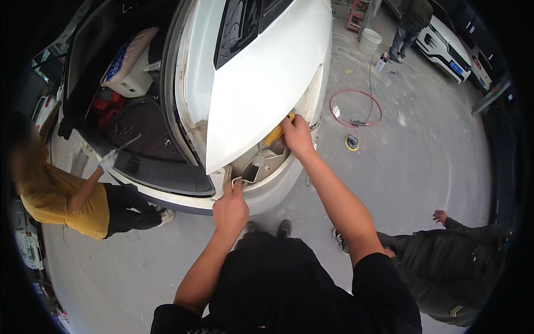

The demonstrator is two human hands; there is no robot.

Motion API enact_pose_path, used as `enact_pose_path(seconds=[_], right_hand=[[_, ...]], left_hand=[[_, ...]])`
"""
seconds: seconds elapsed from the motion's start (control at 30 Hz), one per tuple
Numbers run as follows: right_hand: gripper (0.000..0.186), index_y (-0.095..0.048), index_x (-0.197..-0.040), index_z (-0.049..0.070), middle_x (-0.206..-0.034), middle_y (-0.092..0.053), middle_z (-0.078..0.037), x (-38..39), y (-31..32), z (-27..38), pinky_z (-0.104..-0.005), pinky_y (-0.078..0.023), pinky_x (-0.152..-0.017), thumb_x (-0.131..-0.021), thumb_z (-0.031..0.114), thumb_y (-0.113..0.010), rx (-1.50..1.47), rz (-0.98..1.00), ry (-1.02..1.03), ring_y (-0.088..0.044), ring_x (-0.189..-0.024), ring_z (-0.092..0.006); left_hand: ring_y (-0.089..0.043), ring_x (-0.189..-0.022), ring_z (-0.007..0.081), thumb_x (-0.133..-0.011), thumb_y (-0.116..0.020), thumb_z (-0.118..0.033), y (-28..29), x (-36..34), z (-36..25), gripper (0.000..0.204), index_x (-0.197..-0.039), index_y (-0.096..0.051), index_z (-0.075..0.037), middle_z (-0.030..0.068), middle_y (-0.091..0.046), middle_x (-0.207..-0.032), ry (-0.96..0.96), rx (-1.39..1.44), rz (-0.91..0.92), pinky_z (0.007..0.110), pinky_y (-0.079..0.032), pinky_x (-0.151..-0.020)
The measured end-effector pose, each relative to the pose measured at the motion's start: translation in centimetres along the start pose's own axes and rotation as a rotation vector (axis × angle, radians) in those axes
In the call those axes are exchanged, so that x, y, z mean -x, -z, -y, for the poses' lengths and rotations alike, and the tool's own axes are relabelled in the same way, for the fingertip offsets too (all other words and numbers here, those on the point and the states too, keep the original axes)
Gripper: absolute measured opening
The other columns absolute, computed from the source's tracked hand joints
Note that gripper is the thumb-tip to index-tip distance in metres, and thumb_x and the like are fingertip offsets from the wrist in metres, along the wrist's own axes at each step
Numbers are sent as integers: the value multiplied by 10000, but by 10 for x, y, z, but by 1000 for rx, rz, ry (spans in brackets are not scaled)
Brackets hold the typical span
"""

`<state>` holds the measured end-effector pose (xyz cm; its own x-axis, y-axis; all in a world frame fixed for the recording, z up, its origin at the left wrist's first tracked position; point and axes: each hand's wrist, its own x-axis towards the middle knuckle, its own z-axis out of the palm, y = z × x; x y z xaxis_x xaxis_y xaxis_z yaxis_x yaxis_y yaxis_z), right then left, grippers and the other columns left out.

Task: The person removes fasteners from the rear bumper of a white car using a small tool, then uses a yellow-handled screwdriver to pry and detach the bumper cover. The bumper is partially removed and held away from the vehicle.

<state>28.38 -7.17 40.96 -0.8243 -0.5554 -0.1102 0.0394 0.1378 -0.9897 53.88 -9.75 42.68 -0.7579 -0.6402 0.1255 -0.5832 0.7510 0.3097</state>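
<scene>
Both my hands work at the opened rear corner of a white car (261,83), around a bare recess (272,161) in its body. My left hand (231,211) is closed on a thin bent metal rod (251,179), whose angled end reaches into the recess. Higher up on the right, my right hand (299,138) is wrapped round a yellow tool (275,133) partly behind the body panel's edge; its exact kind is hidden. A small pale part (258,161) sits in the recess between the hands.
At left, a person in yellow (83,206) holds a rod in a gloved hand beside the open trunk. Another person (445,267) is close at lower right. A red hose (379,106), round sander (351,142) and white bucket (369,42) stand on the floor.
</scene>
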Motion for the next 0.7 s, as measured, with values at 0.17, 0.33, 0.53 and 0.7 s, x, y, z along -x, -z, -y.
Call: enact_pose_path(seconds=[0.17, 0.33, 0.53, 0.7], right_hand=[[370, -494, -974, -96, -707, -632, -174, 1, -8, 12, -326, -492, -438, -926, 269, -536, 156, 42, -2, -620, -486, -215], [412, -478, -1038, -115, -743, -646, -198, -1, -5, 11, -341, -511, -484, -929, 279, -532, 184, 77, 37, -633, -512, -238], [422, -468, -1038, -119, -740, -645, -217, -6, -8, -7, -370, -523, -571, -921, 278, -551, 336, 104, 186, -655, -586, -268], [426, -501, -998, -115, -684, -630, -173, 7, -9, 7, -344, -500, -495, -927, 303, -544, 210, 204, -5, -631, -531, -236]], left_hand=[[-630, -653, 361, -759, -540, 19, -10, 19, 2, 411, -1163, -613, -1, 183, -595, -1013, 28, 22, -34, 443, -523, -581], [-644, -614, 299, -741, -559, 4, -16, 27, 1, 414, -1152, -609, -6, 161, -589, -1059, 18, -4, -72, 400, -531, -549], [-635, -583, 281, -731, -552, 7, -12, 28, -9, 448, -1177, -589, -13, 145, -598, -1097, 74, -32, -43, 379, -531, -530], [-639, -591, 281, -742, -540, 2, -11, 29, -22, 466, -1207, -567, -22, 137, -594, -1165, 182, -95, -80, 371, -533, -530]])
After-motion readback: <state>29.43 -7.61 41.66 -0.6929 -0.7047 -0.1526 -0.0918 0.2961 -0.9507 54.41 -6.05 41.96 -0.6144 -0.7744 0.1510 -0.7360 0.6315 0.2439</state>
